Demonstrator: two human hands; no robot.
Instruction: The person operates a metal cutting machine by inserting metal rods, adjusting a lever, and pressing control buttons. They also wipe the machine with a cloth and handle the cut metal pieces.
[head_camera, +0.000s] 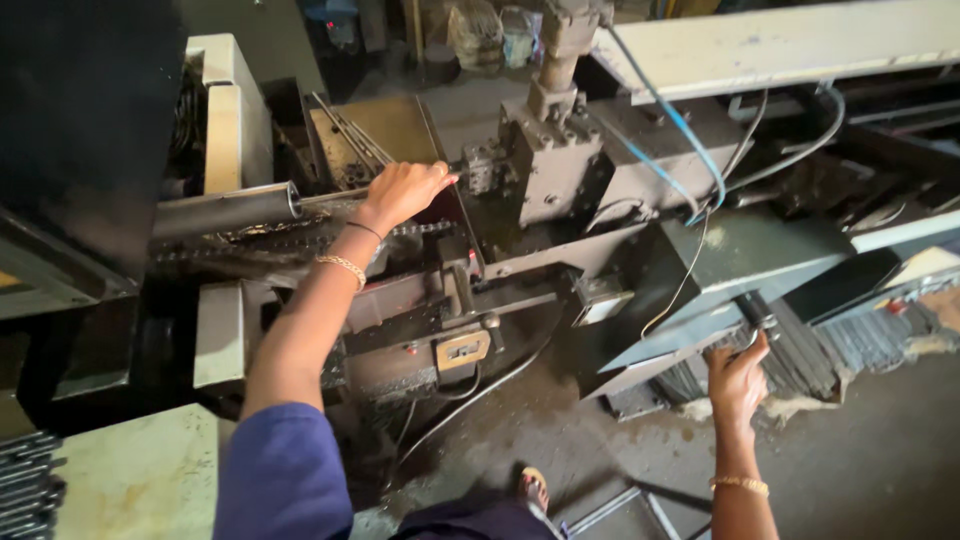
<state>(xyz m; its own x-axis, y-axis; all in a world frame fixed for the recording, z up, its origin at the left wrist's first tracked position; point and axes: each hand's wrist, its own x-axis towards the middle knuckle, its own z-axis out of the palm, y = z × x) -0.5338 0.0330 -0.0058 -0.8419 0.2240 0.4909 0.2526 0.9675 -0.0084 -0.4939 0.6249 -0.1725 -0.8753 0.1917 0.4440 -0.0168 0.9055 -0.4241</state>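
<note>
The left hand curls its fingers over a thin rod that runs out of a grey tube along the machine's upper edge; the rod's far end is hidden beneath the palm. The right hand closes on dark rods stacked at the machine's lower right corner, its fingertips out of sight.

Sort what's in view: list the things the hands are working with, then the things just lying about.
In hand:
- left hand on thin rod leaving the grey tube
- right hand gripping dark metal strips

Lying about:
- blue hoses
- rod bundle at lower left
- bags at the back
</note>
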